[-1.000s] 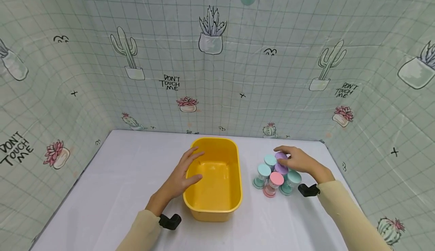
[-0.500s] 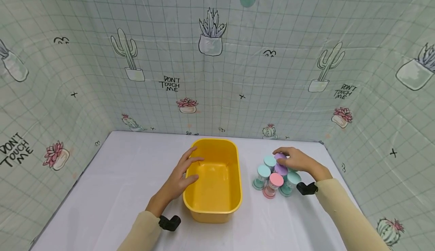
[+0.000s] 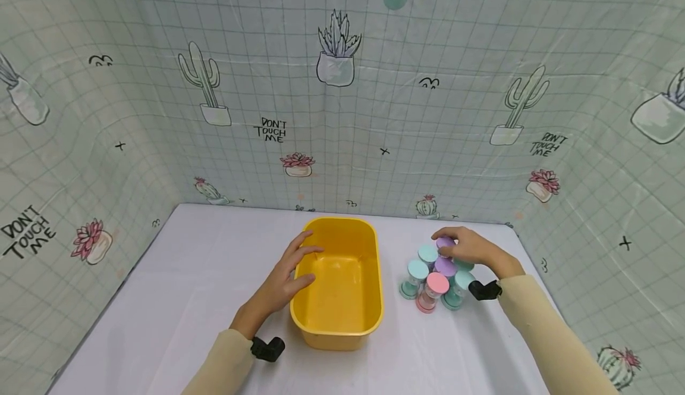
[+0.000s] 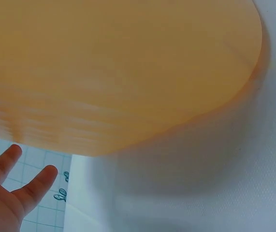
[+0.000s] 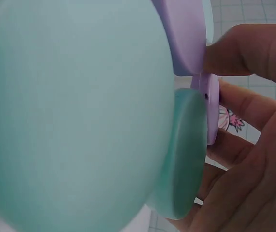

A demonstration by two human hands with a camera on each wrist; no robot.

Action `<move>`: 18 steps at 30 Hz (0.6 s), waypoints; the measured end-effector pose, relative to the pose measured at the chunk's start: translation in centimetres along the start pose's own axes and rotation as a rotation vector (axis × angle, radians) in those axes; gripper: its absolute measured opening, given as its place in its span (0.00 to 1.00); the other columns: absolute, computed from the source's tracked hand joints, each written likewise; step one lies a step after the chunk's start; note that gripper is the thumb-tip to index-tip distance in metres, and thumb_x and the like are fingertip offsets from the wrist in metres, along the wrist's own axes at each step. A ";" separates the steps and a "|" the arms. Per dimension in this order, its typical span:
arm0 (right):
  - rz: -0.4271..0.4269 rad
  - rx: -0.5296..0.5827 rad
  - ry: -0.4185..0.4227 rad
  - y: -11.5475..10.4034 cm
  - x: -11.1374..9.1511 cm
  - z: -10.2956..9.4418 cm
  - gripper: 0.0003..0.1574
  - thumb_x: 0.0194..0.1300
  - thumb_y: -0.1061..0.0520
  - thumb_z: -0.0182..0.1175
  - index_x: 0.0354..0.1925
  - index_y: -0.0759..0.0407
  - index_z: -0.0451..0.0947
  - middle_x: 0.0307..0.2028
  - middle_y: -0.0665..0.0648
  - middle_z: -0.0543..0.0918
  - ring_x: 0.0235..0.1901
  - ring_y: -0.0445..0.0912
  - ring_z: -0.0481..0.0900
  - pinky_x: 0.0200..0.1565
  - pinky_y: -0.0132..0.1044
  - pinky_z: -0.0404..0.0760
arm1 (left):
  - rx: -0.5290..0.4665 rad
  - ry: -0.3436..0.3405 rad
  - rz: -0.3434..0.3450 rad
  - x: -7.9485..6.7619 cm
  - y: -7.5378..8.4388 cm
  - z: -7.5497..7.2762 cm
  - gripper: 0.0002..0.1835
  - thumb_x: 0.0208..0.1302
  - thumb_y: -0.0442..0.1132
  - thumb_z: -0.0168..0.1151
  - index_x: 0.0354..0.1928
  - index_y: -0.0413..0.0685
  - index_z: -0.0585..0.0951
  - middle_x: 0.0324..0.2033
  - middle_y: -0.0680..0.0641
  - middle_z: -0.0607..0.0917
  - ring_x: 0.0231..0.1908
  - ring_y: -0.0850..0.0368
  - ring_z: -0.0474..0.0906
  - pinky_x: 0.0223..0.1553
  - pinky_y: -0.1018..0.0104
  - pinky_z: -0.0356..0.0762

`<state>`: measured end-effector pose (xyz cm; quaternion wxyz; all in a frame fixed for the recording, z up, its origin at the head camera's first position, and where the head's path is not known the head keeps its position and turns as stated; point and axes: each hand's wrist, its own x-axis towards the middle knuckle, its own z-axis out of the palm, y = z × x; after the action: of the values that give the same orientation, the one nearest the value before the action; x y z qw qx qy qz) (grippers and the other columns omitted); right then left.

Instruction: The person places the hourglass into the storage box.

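Observation:
My right hand (image 3: 471, 247) pinches the far purple sand timer (image 3: 445, 243) by its cap, with thumb and fingers around it; in the right wrist view the thumb also lies close to the nearer purple cap (image 5: 186, 36). Around it stand several upright timers in a tight cluster: a pink one (image 3: 437, 284), a nearer purple one (image 3: 445, 266), and teal ones such as the front-left timer (image 3: 418, 269). A large teal cap (image 5: 75, 116) hides much of that view. My left hand (image 3: 280, 279) has its fingers spread over the left rim of a yellow bin (image 3: 337, 327).
The bin stands mid-table, left of the timers, with nothing visible inside. A white cloth covers the table (image 3: 203, 276). Behind and at both sides hangs a grid-patterned curtain (image 3: 385, 109) with cactus drawings.
My right hand has shifted very slightly away from me, uncovering more of a teal cap beside it. The left hand, the bin and the other timers stay in place; the head view shifts a little.

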<state>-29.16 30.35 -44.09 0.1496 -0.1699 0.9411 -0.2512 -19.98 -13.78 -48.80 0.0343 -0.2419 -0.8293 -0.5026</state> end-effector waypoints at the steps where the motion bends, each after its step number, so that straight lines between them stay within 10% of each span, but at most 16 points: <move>1: 0.002 -0.005 0.000 0.0 0.0 0.0 0.30 0.63 0.54 0.61 0.62 0.62 0.79 0.60 0.69 0.80 0.51 0.56 0.79 0.56 0.59 0.79 | 0.000 -0.001 0.001 0.0 0.0 0.0 0.25 0.66 0.40 0.58 0.66 0.52 0.76 0.81 0.46 0.53 0.80 0.36 0.48 0.73 0.27 0.52; 18: -0.051 -0.039 0.064 -1.2 0.4 -2.3 0.30 0.67 0.52 0.65 0.62 0.65 0.76 0.57 0.71 0.81 0.52 0.60 0.81 0.55 0.58 0.82 | -0.002 -0.009 0.004 0.1 0.2 -0.1 0.26 0.66 0.41 0.58 0.67 0.52 0.76 0.82 0.45 0.52 0.80 0.36 0.47 0.73 0.25 0.48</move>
<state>-30.12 30.22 -41.61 0.1096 -0.1887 0.9454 -0.2420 -20.06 -13.78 -48.56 0.0313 -0.2456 -0.8284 -0.5024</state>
